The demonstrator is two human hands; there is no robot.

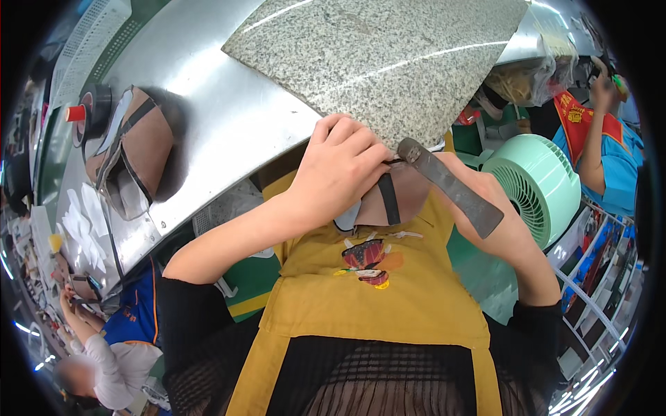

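Note:
A brown leather piece with a black strip (392,197) hangs at the near edge of the speckled stone slab (374,55), in front of my apron. My left hand (345,156) is closed over its upper edge, fingers bent and pressed together; the fingertips are partly hidden. My right hand (479,187) is closed on a hammer with a dark, flat, worn metal head (454,187). That head slants across the front of the hand and hides most of its fingers. The hammer's handle cannot be made out.
On the metal tabletop (229,118) to the left stand a similar brown leather piece (149,139) and a black tape roll (97,111). White paper scraps (83,225) lie nearby. A mint-green fan (538,184) and a wire rack (596,277) stand at right. Co-workers sit on both sides.

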